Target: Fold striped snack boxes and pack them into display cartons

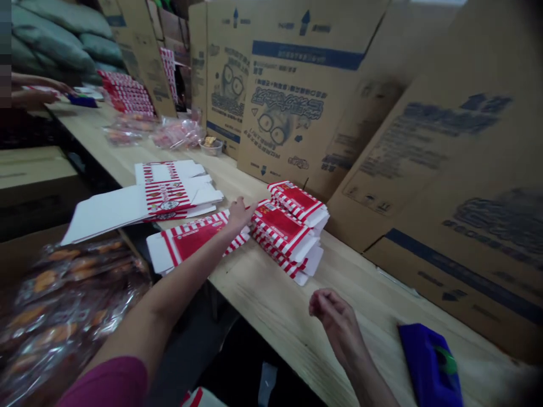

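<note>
A flattish red-and-white striped carton (193, 240) lies at the table edge, partly covered by my left forearm. My left hand (241, 215) is at its far right end, fingers curled over the edge, close against a stack of the same cartons (282, 226). My right hand (335, 316) is over the table, nearer me than the stack, with its fingers curled in and nothing visible in them. Left of the stack lie flat, unfolded white-and-striped cartons (169, 189). A blue tape dispenser-like block (430, 362) with a green part sits right of my right hand.
Large cardboard boxes (297, 102) line the table's back. Clear packets (178, 133) and a small tub (211, 147) stand farther along. At lower left, a box holds wrapped brown food packets (72, 294). Another person's hands (40, 87) show at far left, near more striped cartons (127, 93).
</note>
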### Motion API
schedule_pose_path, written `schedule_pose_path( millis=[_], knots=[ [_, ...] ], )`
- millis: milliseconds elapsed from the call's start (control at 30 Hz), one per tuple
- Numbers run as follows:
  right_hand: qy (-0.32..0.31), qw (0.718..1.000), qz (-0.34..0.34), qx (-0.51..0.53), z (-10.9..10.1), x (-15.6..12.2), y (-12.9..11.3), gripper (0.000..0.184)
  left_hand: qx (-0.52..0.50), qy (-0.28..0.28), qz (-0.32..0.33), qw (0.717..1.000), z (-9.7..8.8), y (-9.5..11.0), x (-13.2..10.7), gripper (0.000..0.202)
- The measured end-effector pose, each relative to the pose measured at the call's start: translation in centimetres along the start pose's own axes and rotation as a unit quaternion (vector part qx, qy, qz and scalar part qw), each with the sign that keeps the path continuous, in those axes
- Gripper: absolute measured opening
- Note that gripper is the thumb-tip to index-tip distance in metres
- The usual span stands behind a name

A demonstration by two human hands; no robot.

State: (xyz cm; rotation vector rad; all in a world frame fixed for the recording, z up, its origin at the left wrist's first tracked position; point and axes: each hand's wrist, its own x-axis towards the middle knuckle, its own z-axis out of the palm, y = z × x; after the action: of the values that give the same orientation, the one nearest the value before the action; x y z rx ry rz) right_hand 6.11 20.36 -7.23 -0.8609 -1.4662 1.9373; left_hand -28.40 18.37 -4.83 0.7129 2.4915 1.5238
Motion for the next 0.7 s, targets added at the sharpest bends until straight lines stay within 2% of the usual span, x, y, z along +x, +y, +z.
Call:
schedule_pose_path(
  millis=[67,100,133,200,267,300,367,433,500,700],
  knots=[
    [-0.088,0.995,0.000,-0.050,4.0,2.5,-0.3,0.025,0.092,-0.042,0.046,0.994,-2.7,-3.0,-0.1,0.084],
    [-0.131,0.988,-0.006,-0.076,6.4,4.1,-0.3,0.025,0.167,-0.075,0.079,0.980,-4.4,-4.7,-0.3,0.096],
    [-0.168,0.980,-0.022,-0.107,8.9,5.9,-0.3,0.024,0.252,-0.108,0.108,0.956,-6.1,-6.4,-0.6,0.107],
    [-0.213,0.957,-0.067,-0.186,14.1,9.8,-0.1,0.020,0.368,-0.170,0.121,0.906,-9.1,-9.3,-1.2,0.122],
    [-0.190,0.928,-0.098,-0.306,19.0,13.5,0.1,0.019,0.414,-0.205,0.115,0.879,-10.9,-11.1,-1.7,0.125],
    [-0.173,0.904,-0.102,-0.376,21.1,15.0,0.2,0.025,0.421,-0.213,0.113,0.874,-11.4,-11.7,-1.9,0.125],
    [-0.130,0.865,-0.062,-0.480,24.4,17.5,0.5,0.039,0.423,-0.217,0.116,0.872,-11.5,-12.3,-2.2,0.122],
    [-0.103,0.850,-0.007,-0.517,26.3,18.9,0.9,0.047,0.415,-0.216,0.121,0.875,-11.3,-12.4,-2.4,0.118],
    [-0.090,0.853,0.026,-0.514,27.2,19.5,1.4,0.048,0.405,-0.216,0.130,0.879,-11.1,-12.3,-2.5,0.115],
    [-0.024,0.831,0.041,-0.554,27.1,19.8,1.7,0.049,0.385,-0.210,0.157,0.885,-11.2,-11.9,-2.7,0.109]
  ],
)
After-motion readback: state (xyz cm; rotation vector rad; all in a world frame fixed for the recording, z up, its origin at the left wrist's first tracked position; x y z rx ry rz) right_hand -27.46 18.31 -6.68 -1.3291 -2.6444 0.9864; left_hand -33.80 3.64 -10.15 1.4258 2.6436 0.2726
